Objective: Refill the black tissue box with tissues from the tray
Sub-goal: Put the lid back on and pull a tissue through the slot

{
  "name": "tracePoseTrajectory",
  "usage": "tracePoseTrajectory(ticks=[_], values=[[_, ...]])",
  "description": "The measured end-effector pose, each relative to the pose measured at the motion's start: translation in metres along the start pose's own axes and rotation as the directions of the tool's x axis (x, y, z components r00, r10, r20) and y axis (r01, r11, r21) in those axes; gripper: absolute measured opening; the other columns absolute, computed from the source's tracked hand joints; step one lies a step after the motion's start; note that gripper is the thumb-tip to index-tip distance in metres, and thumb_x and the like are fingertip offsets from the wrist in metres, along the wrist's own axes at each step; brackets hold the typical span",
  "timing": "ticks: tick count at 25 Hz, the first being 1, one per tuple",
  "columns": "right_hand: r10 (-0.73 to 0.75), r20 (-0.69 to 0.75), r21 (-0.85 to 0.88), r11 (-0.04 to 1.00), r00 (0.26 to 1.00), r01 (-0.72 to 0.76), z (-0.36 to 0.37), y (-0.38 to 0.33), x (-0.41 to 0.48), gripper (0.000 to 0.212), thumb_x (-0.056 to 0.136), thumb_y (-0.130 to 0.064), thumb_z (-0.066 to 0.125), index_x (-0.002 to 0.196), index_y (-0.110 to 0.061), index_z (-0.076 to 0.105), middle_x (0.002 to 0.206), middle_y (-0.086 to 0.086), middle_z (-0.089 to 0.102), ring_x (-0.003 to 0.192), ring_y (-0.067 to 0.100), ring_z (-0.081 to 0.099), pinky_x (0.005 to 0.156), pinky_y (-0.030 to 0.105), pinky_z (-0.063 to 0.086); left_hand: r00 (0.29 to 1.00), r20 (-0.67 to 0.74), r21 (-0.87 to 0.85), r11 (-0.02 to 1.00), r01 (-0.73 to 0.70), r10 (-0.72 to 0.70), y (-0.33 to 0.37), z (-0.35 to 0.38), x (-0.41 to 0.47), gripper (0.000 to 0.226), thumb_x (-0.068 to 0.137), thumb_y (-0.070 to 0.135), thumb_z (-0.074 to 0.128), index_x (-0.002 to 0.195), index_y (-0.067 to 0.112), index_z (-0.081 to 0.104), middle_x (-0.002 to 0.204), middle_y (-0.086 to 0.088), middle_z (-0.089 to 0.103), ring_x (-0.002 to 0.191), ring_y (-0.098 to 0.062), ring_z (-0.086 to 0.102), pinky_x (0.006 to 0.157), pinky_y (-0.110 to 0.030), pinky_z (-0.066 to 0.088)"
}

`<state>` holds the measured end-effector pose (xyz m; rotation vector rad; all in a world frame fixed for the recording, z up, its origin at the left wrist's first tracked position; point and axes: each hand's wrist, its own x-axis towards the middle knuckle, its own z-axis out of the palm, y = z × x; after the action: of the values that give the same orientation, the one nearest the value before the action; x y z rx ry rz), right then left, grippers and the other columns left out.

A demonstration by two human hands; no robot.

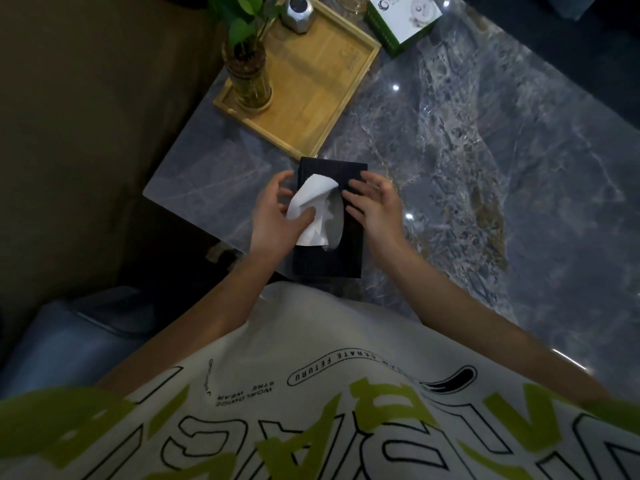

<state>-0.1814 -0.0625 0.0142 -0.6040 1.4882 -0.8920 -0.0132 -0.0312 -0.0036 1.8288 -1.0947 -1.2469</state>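
Black tissue box (349,244) sits on grey marble bench (485,161), near edge, just below wooden tray (322,109). White tissue (317,209) sticks up thru top slot. Left hand (277,213) pinches tissue w/ thumb + fingers. Right hand (375,206) loosely spread, fingertips resting on box top, holding nothing. Tray carries glass plant vase (247,77) + silver object (298,13). Green-white carton (403,22) beside tray.
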Motion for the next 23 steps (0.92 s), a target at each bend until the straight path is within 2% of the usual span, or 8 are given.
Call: tracePoseTrajectory(ticks=[3,5,7,9,11,15,20,23], values=[[-0.113,-0.02,-0.264,0.959,0.993,0.104,-0.003,0.006,-0.001,0.037,0.088,0.0,0.057,0.123,-0.013,0.053,0.117,0.007,0.062,0.107,0.015,0.061,0.084,0.015,0.05,1.0,0.015,0.042,0.999,-0.019,0.018,0.008,0.002,0.012,0.036,0.077,0.03,0.075,0.11,0.026,0.061,0.094,0.015,0.061,0.079,0.008,0.059,0.065,-0.011,0.048],[-0.153,-0.046,-0.346,0.929,0.987,0.128,-0.007,0.01,-0.003,0.037,0.085,0.001,0.055,0.119,-0.013,0.054,0.114,0.003,0.059,0.103,0.011,0.058,0.079,0.007,0.047,0.998,0.051,0.017,0.999,0.03,-0.031,0.009,0.003,0.019,0.023,0.08,0.028,0.074,0.1,0.018,0.066,0.085,0.01,0.063,0.072,0.005,0.057,0.064,-0.013,0.045],[-0.175,-0.077,-0.381,0.915,0.982,0.133,-0.013,0.014,-0.004,0.034,0.082,0.003,0.054,0.112,-0.013,0.055,0.108,0.0,0.058,0.099,0.008,0.056,0.077,0.006,0.046,0.995,0.064,-0.058,0.995,0.077,-0.073,0.007,0.002,0.022,0.011,0.083,0.025,0.072,0.087,0.021,0.063,0.076,0.01,0.061,0.062,0.008,0.055,0.061,-0.01,0.043],[-0.16,-0.09,-0.396,0.912,0.983,0.112,-0.018,0.017,-0.004,0.032,0.082,0.002,0.055,0.107,-0.018,0.055,0.103,-0.003,0.057,0.093,0.004,0.055,0.074,0.01,0.046,0.989,0.055,-0.156,0.977,0.142,-0.135,0.003,-0.001,0.021,0.014,0.083,0.024,0.072,0.082,0.027,0.058,0.075,0.012,0.062,0.06,0.008,0.056,0.059,-0.01,0.044],[-0.128,-0.081,-0.415,0.906,0.988,0.084,-0.023,0.02,-0.003,0.032,0.083,0.001,0.056,0.106,-0.02,0.053,0.1,-0.006,0.057,0.088,0.001,0.056,0.07,0.011,0.046,0.98,0.042,-0.235,0.951,0.201,-0.197,-0.002,-0.007,0.02,0.016,0.082,0.023,0.073,0.088,0.027,0.059,0.081,0.01,0.067,0.069,0.0,0.063,0.066,-0.018,0.051],[-0.059,-0.035,-0.422,0.906,0.998,0.039,-0.027,0.024,0.001,0.029,0.084,-0.001,0.055,0.106,-0.019,0.053,0.099,-0.006,0.059,0.093,0.01,0.06,0.072,0.019,0.048,0.959,0.035,-0.367,0.889,0.274,-0.281,-0.006,-0.018,0.018,0.023,0.08,0.017,0.075,0.094,0.028,0.06,0.086,0.004,0.072,0.079,-0.013,0.068,0.079,-0.037,0.056],[-0.013,-0.026,-0.4,0.916,1.0,0.002,-0.027,0.027,0.004,0.03,0.084,-0.006,0.057,0.111,-0.02,0.055,0.104,-0.005,0.062,0.1,0.015,0.063,0.079,0.026,0.052,0.958,0.043,-0.402,0.873,0.277,-0.284,-0.006,-0.022,0.017,0.034,0.075,0.032,0.078,0.105,0.029,0.061,0.093,0.005,0.074,0.087,-0.012,0.071,0.078,-0.033,0.058],[0.076,0.001,-0.326,0.943,0.997,-0.071,-0.027,0.028,0.006,0.034,0.086,-0.015,0.061,0.117,-0.025,0.055,0.111,-0.004,0.066,0.099,0.01,0.065,0.076,0.022,0.052,0.932,0.085,-0.332,0.871,0.361,-0.353,-0.004,-0.018,0.014,0.052,0.076,0.052,0.069,0.118,0.023,0.06,0.113,0.001,0.068,0.104,-0.018,0.066,0.092,-0.038,0.054]])
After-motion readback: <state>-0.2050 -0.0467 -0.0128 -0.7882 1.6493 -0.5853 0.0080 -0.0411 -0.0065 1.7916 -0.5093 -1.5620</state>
